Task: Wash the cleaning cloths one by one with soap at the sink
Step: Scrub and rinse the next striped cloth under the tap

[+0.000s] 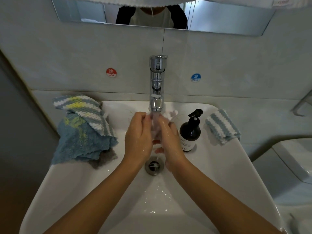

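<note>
White sink [219,166] below grey tiled wall [67,56].
I see both hands, left hand [138,137] and right hand [170,141], fingers curled holding a pale cloth [170,114] under the tap [157,85].

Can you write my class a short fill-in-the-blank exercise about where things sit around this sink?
1. The black soap bottle stands on the sink rim to the ____ of the tap.
2. Water from the tap runs over both ____.
3. The heap of cloths lies on the sink's ____ side.
4. The sticker on the wall right of the tap reads ____.

Missing words: right; hands; left; COLD
</note>
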Tool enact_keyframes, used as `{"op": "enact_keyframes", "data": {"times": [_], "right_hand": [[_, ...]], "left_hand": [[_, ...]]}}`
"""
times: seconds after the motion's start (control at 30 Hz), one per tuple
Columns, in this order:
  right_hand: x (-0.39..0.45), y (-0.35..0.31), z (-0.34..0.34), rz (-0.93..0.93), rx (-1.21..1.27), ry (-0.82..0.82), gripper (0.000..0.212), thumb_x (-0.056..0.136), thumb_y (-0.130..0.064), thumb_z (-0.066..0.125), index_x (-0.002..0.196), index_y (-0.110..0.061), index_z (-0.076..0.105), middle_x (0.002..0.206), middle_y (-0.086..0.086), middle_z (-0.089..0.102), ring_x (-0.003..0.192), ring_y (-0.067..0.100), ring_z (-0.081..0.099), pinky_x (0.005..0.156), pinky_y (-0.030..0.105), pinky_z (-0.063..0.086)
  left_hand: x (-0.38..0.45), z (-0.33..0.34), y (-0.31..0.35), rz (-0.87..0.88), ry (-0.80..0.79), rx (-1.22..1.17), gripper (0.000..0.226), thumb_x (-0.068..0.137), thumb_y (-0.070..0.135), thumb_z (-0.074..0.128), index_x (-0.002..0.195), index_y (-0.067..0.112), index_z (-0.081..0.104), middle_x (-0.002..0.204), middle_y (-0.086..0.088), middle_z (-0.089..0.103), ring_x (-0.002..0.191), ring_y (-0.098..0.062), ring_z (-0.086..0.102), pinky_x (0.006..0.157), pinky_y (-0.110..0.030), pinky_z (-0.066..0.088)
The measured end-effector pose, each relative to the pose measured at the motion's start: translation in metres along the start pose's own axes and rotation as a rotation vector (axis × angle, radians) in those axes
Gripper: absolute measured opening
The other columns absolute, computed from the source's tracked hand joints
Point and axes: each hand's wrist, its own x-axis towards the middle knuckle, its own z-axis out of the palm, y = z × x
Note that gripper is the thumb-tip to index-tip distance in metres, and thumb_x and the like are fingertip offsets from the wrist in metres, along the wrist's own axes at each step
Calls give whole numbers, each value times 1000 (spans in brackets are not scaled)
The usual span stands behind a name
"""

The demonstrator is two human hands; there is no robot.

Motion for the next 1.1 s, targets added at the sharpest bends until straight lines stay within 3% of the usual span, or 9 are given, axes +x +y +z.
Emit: {"op": "enact_keyframes", "data": {"times": [0.2,0.33,0.5,0.57,0.63,0.73,0.87,1.0,1.1], "right_hand": [[3,-1,-2,-54,55,18,38,97,-47,50,118,-16,58,94,4,68,69,13,63,51,23,46],[6,1,-4,-86,83,55,30,102,-25,49,131,-21,44,98,0,64,76,12,65,48,21,48],[12,6,-8,-105,54,-29,56,92,10,39,139,-20,45,118,7,65,89,12,64,52,14,49],[11,5,-8,-81,55,-46,44,91,5,43,124,-22,54,101,2,67,80,11,62,49,16,49],[9,3,-6,-66,28,-42,16,99,-22,46,110,-20,57,92,-1,66,80,14,63,51,19,50],[11,5,-8,-14,45,-41,47,101,-55,30,100,-25,66,79,-10,72,71,5,63,52,19,43],[13,7,-9,-12,36,37,51,102,-52,30,77,-21,61,66,-7,65,61,4,62,54,18,43],[18,14,-1,-36,5,136,50,104,-44,36,73,-16,64,69,6,67,71,22,67,69,39,54],[23,15,-1,-29,-41,138,43,104,-35,41,72,-18,64,69,6,67,72,23,67,68,39,53]], "left_hand": [[2,0,1,13,-19,-86,19,105,27,34,96,31,49,93,5,59,80,-1,62,66,-18,53],[5,-2,-1,-109,24,-175,11,105,21,37,108,28,45,94,9,57,83,-6,64,63,-15,52],[6,-1,-12,-186,-72,-38,29,103,32,37,132,30,35,108,0,61,93,-13,64,80,-24,55],[5,0,-17,-161,-140,102,33,102,41,35,131,27,41,124,-4,58,103,-19,62,89,-41,54],[4,-1,-17,-129,-159,216,25,100,44,33,116,28,45,114,-1,60,98,-18,62,87,-41,53],[0,-1,-14,-67,-143,292,32,94,56,33,104,29,46,94,5,62,83,-12,62,73,-35,53],[-7,2,-6,-22,-151,344,63,79,77,20,90,22,50,73,9,58,66,-8,59,58,-27,46],[-9,7,-1,-41,-123,301,48,92,60,37,74,19,56,64,8,59,61,-11,62,56,-25,49],[-8,8,3,-101,-123,228,40,97,47,43,69,22,57,61,8,60,61,-9,63,58,-22,50]]}}
